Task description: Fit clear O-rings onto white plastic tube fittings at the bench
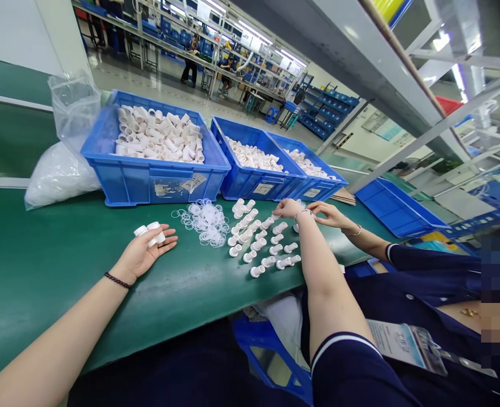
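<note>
Bag (63, 175) up-left of the grip. Left hand (143, 254): fingers curled loosely under a few held fittings (158, 238), not set down. Beyond it, left bin (133, 183), heaped; these look untouched. Ring pile (209, 223) just right of the fingertips, loose. Farther right, standing fittings (258, 244) in rough rows: probably the part done; cannot tell if ringed. Past them, middle bin (241, 183) and right bin (330, 187), plenty left. Co-worker's hand (290, 208) over the rows. Right hand out of frame; grip can't be told.
</note>
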The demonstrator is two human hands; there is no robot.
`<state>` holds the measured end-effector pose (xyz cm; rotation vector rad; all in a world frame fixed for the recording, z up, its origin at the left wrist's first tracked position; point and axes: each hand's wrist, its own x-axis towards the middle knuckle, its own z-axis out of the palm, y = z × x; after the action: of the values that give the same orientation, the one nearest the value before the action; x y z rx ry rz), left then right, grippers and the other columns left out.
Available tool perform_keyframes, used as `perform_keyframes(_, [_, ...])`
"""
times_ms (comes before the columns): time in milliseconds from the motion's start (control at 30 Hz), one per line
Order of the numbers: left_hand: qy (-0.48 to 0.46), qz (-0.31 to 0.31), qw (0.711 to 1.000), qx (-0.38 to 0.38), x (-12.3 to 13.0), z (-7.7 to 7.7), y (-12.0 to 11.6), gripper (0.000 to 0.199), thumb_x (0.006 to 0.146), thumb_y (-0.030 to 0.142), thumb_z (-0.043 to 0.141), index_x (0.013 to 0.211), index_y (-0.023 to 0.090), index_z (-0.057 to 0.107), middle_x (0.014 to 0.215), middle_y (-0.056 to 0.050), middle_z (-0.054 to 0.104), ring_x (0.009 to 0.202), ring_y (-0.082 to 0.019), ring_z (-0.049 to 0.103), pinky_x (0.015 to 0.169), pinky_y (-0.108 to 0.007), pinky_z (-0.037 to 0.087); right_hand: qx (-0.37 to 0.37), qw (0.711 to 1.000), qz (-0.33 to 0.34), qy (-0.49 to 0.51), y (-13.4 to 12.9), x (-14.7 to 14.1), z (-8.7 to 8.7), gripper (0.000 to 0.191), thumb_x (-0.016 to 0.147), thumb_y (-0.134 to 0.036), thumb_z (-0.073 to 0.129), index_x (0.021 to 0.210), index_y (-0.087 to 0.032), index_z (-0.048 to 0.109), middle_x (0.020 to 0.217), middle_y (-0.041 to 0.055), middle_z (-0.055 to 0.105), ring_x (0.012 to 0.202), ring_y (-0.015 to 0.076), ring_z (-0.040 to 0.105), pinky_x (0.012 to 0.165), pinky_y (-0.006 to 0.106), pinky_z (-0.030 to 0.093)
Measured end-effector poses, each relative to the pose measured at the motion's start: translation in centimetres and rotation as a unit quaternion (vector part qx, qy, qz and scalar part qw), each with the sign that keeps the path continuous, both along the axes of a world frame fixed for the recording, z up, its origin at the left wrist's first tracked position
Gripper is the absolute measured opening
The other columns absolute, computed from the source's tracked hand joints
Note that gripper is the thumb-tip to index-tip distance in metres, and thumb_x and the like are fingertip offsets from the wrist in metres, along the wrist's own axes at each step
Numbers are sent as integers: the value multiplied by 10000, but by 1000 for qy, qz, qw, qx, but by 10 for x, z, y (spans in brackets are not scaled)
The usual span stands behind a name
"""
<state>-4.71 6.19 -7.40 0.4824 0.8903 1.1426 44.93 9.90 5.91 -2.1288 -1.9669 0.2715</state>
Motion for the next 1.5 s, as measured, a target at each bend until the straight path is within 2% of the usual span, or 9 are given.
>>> perform_keyframes(100, [3,-1,1000,2,1,1,0,187,784,161,604,961,105,632,958,-139,692,883,-240,692,815,-402,581,14,1000,11,1,-5,6,-1,237,555,-58,724,564,-189,527,923,86,670,971,194,598,879,246,456])
perform_keyframes(267, [34,-2,999,22,3,1,-1,231,773,173,649,997,114,641,1032,-141,687,1007,-244,657,845,-366,576,-12,997,-70,-37,-11,-27,-26,198,700,-134,623,896,-158,623,836,84,661,800,195,615,763,290,479])
perform_keyframes(500, [38,-20,998,41,7,2,-6,477,729,107,699,1175,204,562,1072,-119,678,965,-256,678,808,-385,589,-54,997,-4,-60,-38,-53,-50,246,687,-195,665,928,-166,627,921,100,660,866,210,611,795,283,476])
perform_keyframes(800, [-100,-39,994,-20,5,8,-6,383,870,384,525,1126,101,568,1115,-218,638,1041,-334,637,842,-476,553,-16,986,-55,-156,-50,-92,-37,255,762,-227,638,994,-124,617,958,166,655,899,272,621,803,348,473])
perform_keyframes(933, [-154,-63,986,-33,7,8,-7,416,903,427,442,1118,91,559,1075,-216,651,1030,-328,640,859,-510,523,185,967,124,-122,-61,-160,-42,207,882,-246,504,1048,-175,605,1026,117,625,918,233,599,795,347,480])
perform_keyframes(1100, [-195,-78,977,-32,12,1,-11,448,913,463,410,1096,87,572,936,-154,686,883,-257,679,836,-434,530,260,851,448,-83,-74,-296,-80,304,894,-151,478,1148,-271,594,1115,89,581,984,198,530,748,297,485])
perform_keyframes(1200, [-223,-97,969,-35,14,-1,-11,506,920,493,365,1078,70,593,935,-145,685,871,-226,672,848,-364,521,269,835,473,-88,-66,-342,-104,286,888,-161,503,1139,-260,601,1069,96,576,957,202,513,764,326,492])
perform_keyframes(1333, [-244,-118,962,-16,15,-3,-14,502,926,498,348,1026,86,615,915,-122,688,856,-194,667,836,-311,512,300,829,469,-53,-54,-348,-119,233,886,-142,494,1060,-216,630,1078,103,569,1005,216,494,813,347,499])
perform_keyframes(1500, [-183,-193,964,-7,14,-2,-18,537,887,582,373,1077,130,592,1033,-148,675,949,-254,656,852,-431,505,337,849,404,50,-54,-303,-88,339,880,-81,431,1160,-203,577,1132,116,563,1039,195,530,859,329,506])
